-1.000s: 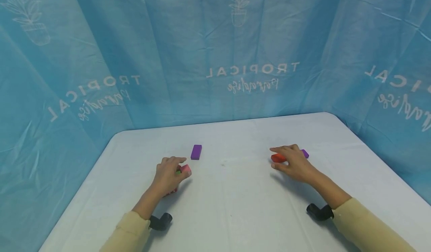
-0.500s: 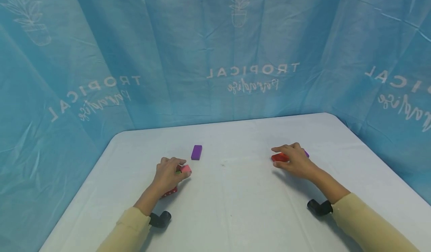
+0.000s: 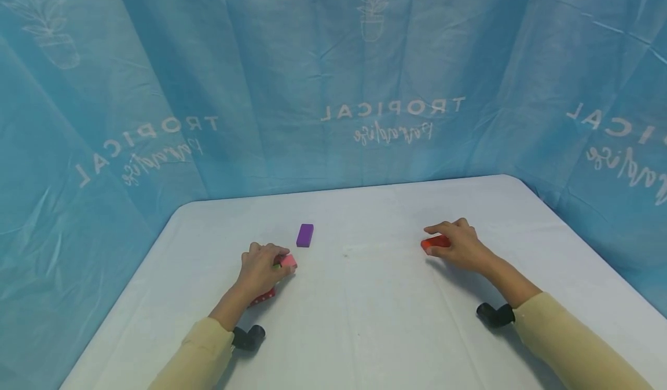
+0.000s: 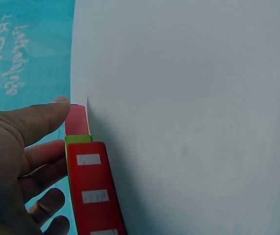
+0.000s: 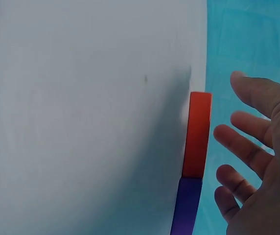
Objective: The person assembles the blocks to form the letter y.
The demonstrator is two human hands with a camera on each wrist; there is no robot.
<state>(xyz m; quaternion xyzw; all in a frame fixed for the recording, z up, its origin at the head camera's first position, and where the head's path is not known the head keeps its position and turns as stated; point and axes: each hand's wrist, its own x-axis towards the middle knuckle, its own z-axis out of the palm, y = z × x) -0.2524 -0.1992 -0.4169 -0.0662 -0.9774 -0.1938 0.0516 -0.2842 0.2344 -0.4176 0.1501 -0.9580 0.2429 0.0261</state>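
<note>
My left hand is over a small pink block, thumb and index finger spread either side of it. In the left wrist view the thumb tip is right at the edge of the pink block. Behind it come a green piece and a long red piece with white rectangular patches. My right hand, fingers loosely spread, is over an orange-red block. The right wrist view shows a gap between fingers and block, and a purple block end to end with it, hidden in the head view.
Another purple block lies on the white table, beyond my left hand. A blue printed curtain hangs behind the table and along both sides. A dark wrist camera sits below each sleeve cuff.
My right hand has drawn slightly to the right, showing more of the orange-red block's end and covering the purple one behind it. My left hand stays almost still.
</note>
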